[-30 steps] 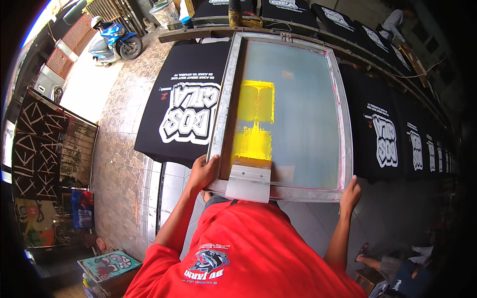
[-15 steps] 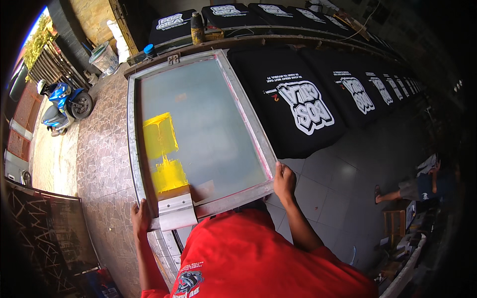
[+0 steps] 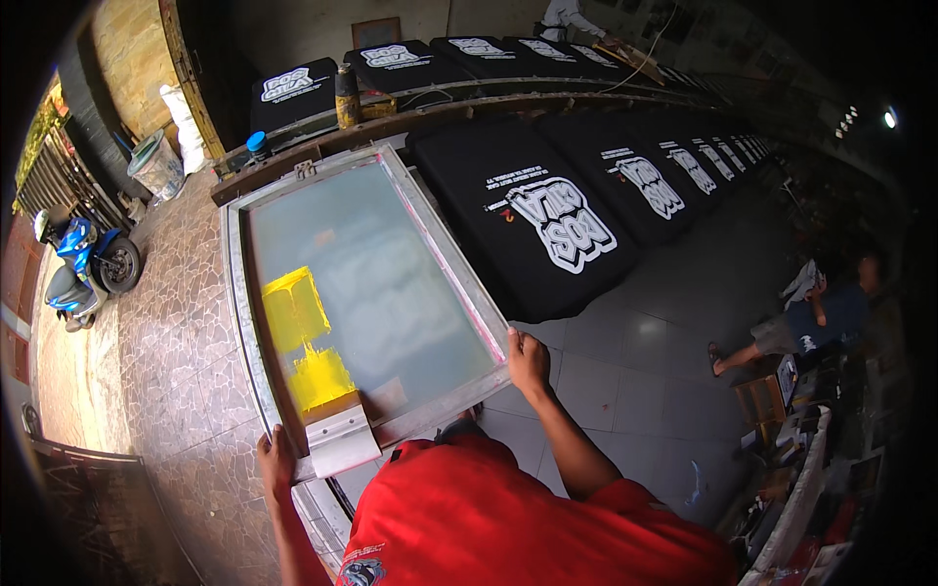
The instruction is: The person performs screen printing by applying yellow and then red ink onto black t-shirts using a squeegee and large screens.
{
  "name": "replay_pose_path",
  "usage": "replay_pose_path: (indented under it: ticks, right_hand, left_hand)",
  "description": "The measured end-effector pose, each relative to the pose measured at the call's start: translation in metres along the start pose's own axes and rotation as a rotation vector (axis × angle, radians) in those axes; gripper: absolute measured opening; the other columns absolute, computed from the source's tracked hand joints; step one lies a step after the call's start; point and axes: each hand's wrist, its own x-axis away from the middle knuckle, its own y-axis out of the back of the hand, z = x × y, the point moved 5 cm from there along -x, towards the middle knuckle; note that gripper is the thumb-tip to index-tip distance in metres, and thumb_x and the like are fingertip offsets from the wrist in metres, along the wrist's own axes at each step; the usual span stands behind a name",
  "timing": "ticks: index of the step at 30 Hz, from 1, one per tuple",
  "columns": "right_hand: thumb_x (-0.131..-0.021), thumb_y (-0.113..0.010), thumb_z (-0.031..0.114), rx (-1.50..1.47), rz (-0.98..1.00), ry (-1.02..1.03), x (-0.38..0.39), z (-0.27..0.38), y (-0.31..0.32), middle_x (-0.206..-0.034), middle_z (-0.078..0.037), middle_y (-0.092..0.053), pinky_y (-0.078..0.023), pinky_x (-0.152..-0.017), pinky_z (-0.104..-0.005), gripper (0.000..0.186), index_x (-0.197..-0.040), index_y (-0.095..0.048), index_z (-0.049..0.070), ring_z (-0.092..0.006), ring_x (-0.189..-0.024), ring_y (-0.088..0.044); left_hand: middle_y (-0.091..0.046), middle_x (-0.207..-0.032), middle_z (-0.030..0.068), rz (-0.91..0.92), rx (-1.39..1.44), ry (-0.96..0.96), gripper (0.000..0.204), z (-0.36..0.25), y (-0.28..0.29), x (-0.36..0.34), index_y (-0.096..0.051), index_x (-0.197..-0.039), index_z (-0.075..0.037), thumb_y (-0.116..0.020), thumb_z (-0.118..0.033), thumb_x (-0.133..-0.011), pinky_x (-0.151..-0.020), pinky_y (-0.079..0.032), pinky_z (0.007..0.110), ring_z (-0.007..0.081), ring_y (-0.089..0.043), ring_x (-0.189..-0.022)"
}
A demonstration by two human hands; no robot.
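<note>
In front of me lies a large screen-printing frame (image 3: pixel 445 393) with a grey metal border and pale mesh. My left hand (image 3: pixel 277 459) grips its near left corner, fingers wrapped over the edge. At the near right corner my right hand (image 3: pixel 528 363) is closed round the border. Yellow ink (image 3: pixel 298 313) is spread in two patches along the mesh's left side. A squeegee with a metal holder (image 3: pixel 340 438) rests on the near left end, its blade side against the lower patch. What lies under the screen is mostly hidden.
Black printed T-shirts (image 3: pixel 547 234) lie along the bench to the right, and more (image 3: pixel 391 63) on the row behind. A dark bottle (image 3: pixel 347 96) and a blue-lidded jar (image 3: pixel 256 146) stand beyond the screen. A motorbike (image 3: pixel 83 259) is parked left. A person (image 3: pixel 821 313) sits at right.
The view has shifted, so the screen and bench appear farther left, the screen's near end slightly lower. Both hands keep their hold on the frame. Another person shows more fully at the back.
</note>
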Motion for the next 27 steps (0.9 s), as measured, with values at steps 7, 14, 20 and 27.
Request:
replay_pose_path:
  ticks: [7,14,20,27]
  right_hand:
    - [-0.097,-0.043,0.043,0.047,-0.024,0.007,-0.015,-0.001,-0.002,-0.078,-0.025,-0.064,-0.047,-0.071,-0.0505,0.051,-0.077,-0.063,0.0,-0.0447,-0.079,-0.062]
    - [-0.098,-0.043,0.037,0.033,-0.088,0.049,-0.016,-0.003,-0.003,-0.08,-0.026,-0.064,-0.045,-0.069,-0.0505,0.049,-0.079,-0.064,-0.002,-0.0455,-0.08,-0.062]
    - [-0.1,-0.039,0.039,0.061,-0.098,0.067,-0.02,-0.003,-0.005,-0.083,-0.028,-0.063,-0.045,-0.073,-0.0504,0.054,-0.083,-0.065,-0.005,-0.0466,-0.084,-0.061]
    - [-0.1,-0.039,0.04,0.067,-0.087,0.063,-0.029,-0.004,0.001,-0.087,-0.03,-0.064,-0.045,-0.077,-0.0499,0.056,-0.087,-0.065,-0.007,-0.0477,-0.087,-0.061]
  left_hand:
    - [-0.043,-0.06,-0.0038,0.012,-0.015,0.013,0.038,0.005,-0.011,-0.015,-0.053,-0.074,-0.006,-0.053,-0.035,-0.099,-0.047,-0.026,0.029,0.0069,-0.035,-0.054]
    - [-0.045,-0.058,-0.0034,0.051,0.058,-0.021,0.035,0.004,-0.017,-0.02,-0.055,-0.075,-0.003,-0.056,-0.03,-0.097,-0.044,-0.028,0.028,0.0065,-0.035,-0.05]
    - [-0.047,-0.056,-0.0025,0.079,0.069,0.042,0.035,0.001,-0.019,-0.013,-0.056,-0.075,-0.003,-0.059,-0.031,-0.096,-0.043,-0.029,0.027,0.0053,-0.037,-0.049]
    - [-0.048,-0.057,-0.0026,0.06,0.02,0.003,0.036,-0.028,-0.03,0.001,-0.057,-0.079,0.0,-0.06,-0.033,-0.096,-0.042,-0.029,0.027,0.005,-0.039,-0.05]
